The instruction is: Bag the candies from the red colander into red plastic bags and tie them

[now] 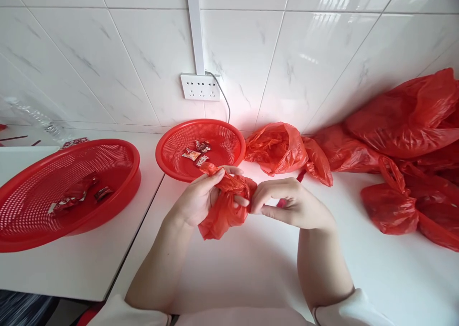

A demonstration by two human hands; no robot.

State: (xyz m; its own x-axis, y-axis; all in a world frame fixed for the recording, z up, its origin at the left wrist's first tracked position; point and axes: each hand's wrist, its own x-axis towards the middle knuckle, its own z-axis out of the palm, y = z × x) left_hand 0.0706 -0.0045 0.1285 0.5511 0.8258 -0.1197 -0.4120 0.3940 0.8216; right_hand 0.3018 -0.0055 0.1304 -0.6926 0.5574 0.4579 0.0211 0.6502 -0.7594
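A crumpled red plastic bag point(225, 213) hangs above the white table, held up between both hands. My left hand point(201, 192) is closed around the bag's gathered upper part, its thumb on top and its fingertips showing through from behind. At the bag's right side my right hand point(287, 199) pinches the edge with thumb and forefinger. Something small and dark pink shows under the right palm; its kind is unclear. Just behind the hands stands a round red plastic basket point(165, 149), with several small wrapped snack packets point(191, 154) in it.
A larger red basket point(125, 158) with a few wrapped packets stands at left, across the table seam. An open red bag point(276, 149) lies behind my right hand. Filled red bags point(405, 115) pile up at far right. A wall socket point(200, 87) has a cable running down.
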